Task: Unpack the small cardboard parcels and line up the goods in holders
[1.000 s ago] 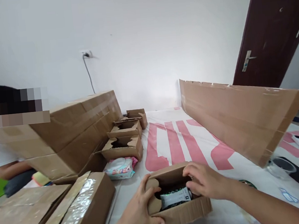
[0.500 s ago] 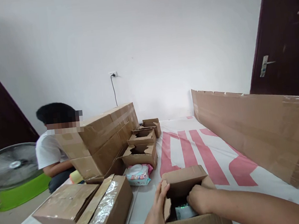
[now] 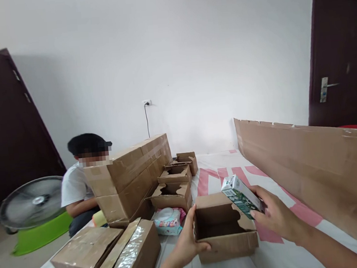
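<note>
My left hand (image 3: 188, 238) grips the left side of an open cardboard box (image 3: 229, 247), thumb on the front and fingers along the side wall. The box's dark inside shows nothing I can make out. In my right hand (image 3: 273, 215) is a green and white drink carton (image 3: 242, 197), tilted above the right rim of the box. My fingers and thumb close round the carton's lower right end.
Several open cardboard boxes (image 3: 171, 200) line up beside a stack of taped boxes (image 3: 137, 167). A wet-wipes pack (image 3: 168, 221) lies nearby. Closed boxes (image 3: 87, 254) stand front left. A cardboard panel (image 3: 308, 172) borders the right. Far left, a person (image 3: 79, 187) sits by a fan (image 3: 35, 202).
My right hand has come up out of the box to the right, bringing the carton with it. My left hand remains on the box's left side. The view has shifted slightly.
</note>
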`<state>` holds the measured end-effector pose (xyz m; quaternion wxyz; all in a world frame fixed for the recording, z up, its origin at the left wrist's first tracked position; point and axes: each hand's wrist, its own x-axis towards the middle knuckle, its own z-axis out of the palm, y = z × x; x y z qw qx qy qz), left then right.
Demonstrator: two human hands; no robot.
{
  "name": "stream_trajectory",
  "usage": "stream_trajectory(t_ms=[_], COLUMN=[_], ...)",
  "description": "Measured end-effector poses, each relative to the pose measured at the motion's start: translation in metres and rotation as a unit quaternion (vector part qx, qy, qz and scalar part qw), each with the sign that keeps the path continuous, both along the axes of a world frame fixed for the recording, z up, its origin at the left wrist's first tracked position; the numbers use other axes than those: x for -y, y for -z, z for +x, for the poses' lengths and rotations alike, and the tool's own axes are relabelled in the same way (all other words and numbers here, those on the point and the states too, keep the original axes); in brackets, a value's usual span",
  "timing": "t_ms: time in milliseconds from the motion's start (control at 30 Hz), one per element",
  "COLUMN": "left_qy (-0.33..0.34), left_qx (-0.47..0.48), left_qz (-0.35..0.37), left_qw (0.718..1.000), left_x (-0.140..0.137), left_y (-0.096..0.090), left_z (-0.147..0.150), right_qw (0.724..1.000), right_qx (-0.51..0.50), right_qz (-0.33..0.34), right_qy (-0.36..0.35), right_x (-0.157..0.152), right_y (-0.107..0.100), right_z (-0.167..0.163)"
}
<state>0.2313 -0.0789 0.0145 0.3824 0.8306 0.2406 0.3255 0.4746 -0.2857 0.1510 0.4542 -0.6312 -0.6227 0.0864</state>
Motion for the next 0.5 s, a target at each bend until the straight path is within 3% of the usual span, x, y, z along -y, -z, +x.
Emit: stream_trajectory(t_ms=[167,300,400,500], left_qy=[-0.020,-0.037,-0.019,0.026], left_qx=[-0.093,-0.119,-0.126,-0.101], left_qz=[0.034,0.075,0.165,0.202], left_qw=[0.995,0.989,0.978,0.974], left_x=[-0.037,-0.040,-0.024,-0.006], left_y=[-0.020,-0.032,-0.056,-0.090], left_z=[0.023,0.023,0.030,0.057], right_qw=[0.991,0.984,0.979,0.980], right_qx=[-0.089,-0.130,-0.173,-0.156], right_qz=[-0.098,-0.120,-0.097,-0.097], right_qy=[-0.003,0.021,0.043,0.078], right_x=[0.016,0.019,0.009,-0.020], right_y=[0.050,0.091,0.092,0.067], right_z=[0.025,0.051,0.067,0.075])
